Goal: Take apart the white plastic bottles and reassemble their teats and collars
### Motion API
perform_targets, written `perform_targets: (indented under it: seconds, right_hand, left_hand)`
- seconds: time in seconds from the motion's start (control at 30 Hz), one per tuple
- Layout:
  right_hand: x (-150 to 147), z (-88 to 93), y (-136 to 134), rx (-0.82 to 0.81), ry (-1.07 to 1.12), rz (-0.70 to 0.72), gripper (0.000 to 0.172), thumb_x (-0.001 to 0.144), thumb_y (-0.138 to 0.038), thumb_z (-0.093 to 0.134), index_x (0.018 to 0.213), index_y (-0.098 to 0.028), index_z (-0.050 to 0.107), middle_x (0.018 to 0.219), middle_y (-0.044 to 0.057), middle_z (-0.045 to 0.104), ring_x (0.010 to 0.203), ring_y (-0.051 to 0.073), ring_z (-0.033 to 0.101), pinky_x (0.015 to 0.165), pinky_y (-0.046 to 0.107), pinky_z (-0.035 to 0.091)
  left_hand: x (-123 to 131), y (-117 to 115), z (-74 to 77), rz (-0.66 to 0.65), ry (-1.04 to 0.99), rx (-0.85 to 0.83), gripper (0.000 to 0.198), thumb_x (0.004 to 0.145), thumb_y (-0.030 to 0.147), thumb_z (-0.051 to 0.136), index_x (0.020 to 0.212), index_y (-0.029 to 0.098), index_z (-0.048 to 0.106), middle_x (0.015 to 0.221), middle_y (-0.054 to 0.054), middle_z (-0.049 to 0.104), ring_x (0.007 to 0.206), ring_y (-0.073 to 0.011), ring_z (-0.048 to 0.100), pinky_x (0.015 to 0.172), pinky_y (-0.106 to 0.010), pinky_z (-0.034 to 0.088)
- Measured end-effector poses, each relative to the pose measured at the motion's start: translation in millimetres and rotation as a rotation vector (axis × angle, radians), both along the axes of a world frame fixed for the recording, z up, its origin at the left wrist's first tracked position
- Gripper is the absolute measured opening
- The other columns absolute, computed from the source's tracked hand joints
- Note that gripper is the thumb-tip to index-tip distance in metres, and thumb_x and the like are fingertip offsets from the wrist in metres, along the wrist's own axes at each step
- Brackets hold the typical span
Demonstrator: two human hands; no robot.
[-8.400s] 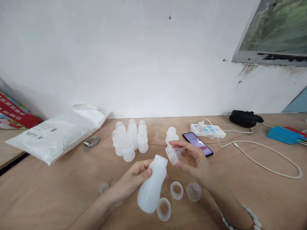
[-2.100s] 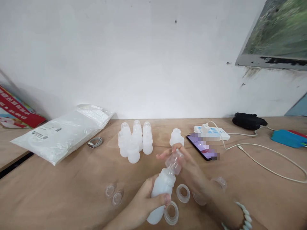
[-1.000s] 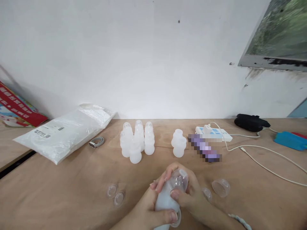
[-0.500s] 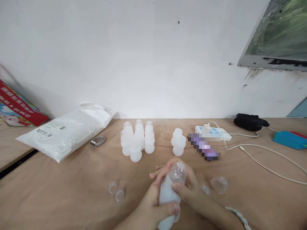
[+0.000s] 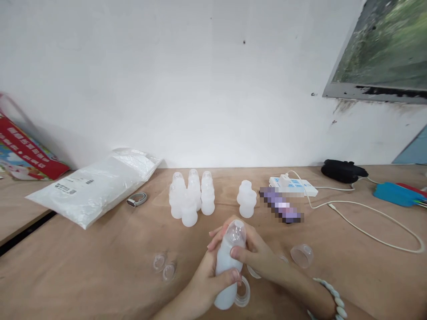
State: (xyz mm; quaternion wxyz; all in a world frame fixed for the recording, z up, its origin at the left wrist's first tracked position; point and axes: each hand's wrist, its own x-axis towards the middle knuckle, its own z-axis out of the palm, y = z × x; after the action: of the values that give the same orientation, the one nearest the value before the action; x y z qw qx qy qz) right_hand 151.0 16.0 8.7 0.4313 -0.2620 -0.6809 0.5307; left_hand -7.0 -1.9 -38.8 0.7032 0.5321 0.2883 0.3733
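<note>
Feeding bottle (image 5: 224,265), tilted slightly, beside a translucent collar ring (image 5: 247,292): left hand (image 5: 211,281) grasping its body, right hand (image 5: 252,251) clasping around its shoulder and clear dome cap (image 5: 236,231) — capping, apparently (full seating I cannot tell) — so the next move calls for even pressure.

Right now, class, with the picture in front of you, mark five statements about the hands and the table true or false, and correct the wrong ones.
1. The left hand and right hand hold one bottle. True.
2. The bottle's clear dome is off. False: the dome covers its top.
3. A ring shows beside the bottle's base. True.
4. The right arm wears no bracelet. False: the bracelet is on it.
5. The white bag lies left of the power strip. True.
</note>
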Motion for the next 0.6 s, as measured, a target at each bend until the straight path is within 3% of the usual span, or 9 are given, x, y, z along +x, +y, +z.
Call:
perform_targets:
  seconds: [0.1,0.17,0.27,0.37,0.47,0.5,0.6]
  right_hand:
    - [13,22.4,1,0.046,-0.235,0.012,0.034,0.081,-0.047,0.069,0.104,-0.023,0.061,0.101,0.004,0.066,0.091,0.023,0.061,0.078,0.036,0.051]
    - [23,42.3,6,0.084,-0.373,-0.033,0.029,0.080,-0.041,0.072,0.101,-0.023,0.062,0.096,0.002,0.064,0.086,0.020,0.059,0.074,0.033,0.049]
    - [37,72.6,24,0.152,-0.403,-0.268,0.022,0.084,-0.040,0.066,0.091,-0.020,0.062,0.085,0.001,0.063,0.079,0.019,0.059,0.069,0.030,0.046]
    - [44,91.4,61,0.300,-0.331,-0.568,0.025,0.084,-0.043,0.065,0.089,-0.019,0.059,0.080,0.000,0.061,0.077,0.018,0.058,0.065,0.028,0.044]
    - [39,88.9,107,0.358,-0.492,-0.638,0.027,0.084,-0.044,0.063,0.088,-0.018,0.059,0.081,0.000,0.061,0.074,0.016,0.056,0.061,0.027,0.043]
    - [35,83.7,121,0.332,-0.614,-0.641,0.026,0.083,-0.043,0.065,0.086,-0.018,0.059,0.078,-0.001,0.061,0.070,0.016,0.055,0.059,0.027,0.042]
    - [19,62.3,155,0.305,-0.714,-0.650,0.024,0.073,-0.030,0.079,0.074,-0.014,0.061,0.069,0.000,0.059,0.066,0.016,0.055,0.059,0.028,0.042]
  left_hand:
    - [0,2,0.1,0.028,0.039,0.079,0.078,0.068,0.069,0.072,0.124,0.017,0.056,0.097,-0.007,0.065,0.085,-0.0243,0.062,0.077,-0.038,0.050]
    - [-2,4,2.0,0.044,0.056,0.186,0.081,0.069,0.072,0.070,0.127,0.018,0.056,0.112,-0.011,0.065,0.103,-0.0314,0.060,0.089,-0.044,0.048]
    - [-5,5,4.8,0.148,0.144,0.381,0.087,0.076,0.071,0.063,0.146,0.026,0.036,0.146,-0.013,0.045,0.135,-0.0368,0.038,0.112,-0.053,0.030]
    - [-9,1,4.3,0.248,0.305,0.556,0.070,0.092,0.059,0.050,0.151,0.035,0.020,0.157,-0.009,0.026,0.143,-0.0345,0.025,0.117,-0.057,0.019]
    - [-9,-1,0.6,0.232,0.381,0.760,0.056,0.099,0.045,0.042,0.149,0.037,0.020,0.153,-0.008,0.031,0.142,-0.0322,0.028,0.115,-0.056,0.025]
    - [-9,-1,-0.9,0.213,0.386,0.836,0.055,0.099,0.043,0.043,0.149,0.036,0.020,0.151,-0.008,0.034,0.141,-0.0318,0.029,0.115,-0.055,0.026]
    - [-8,2,-4.4,0.171,0.394,0.999,0.057,0.099,0.040,0.044,0.149,0.032,0.020,0.147,-0.011,0.039,0.139,-0.0320,0.031,0.113,-0.053,0.030]
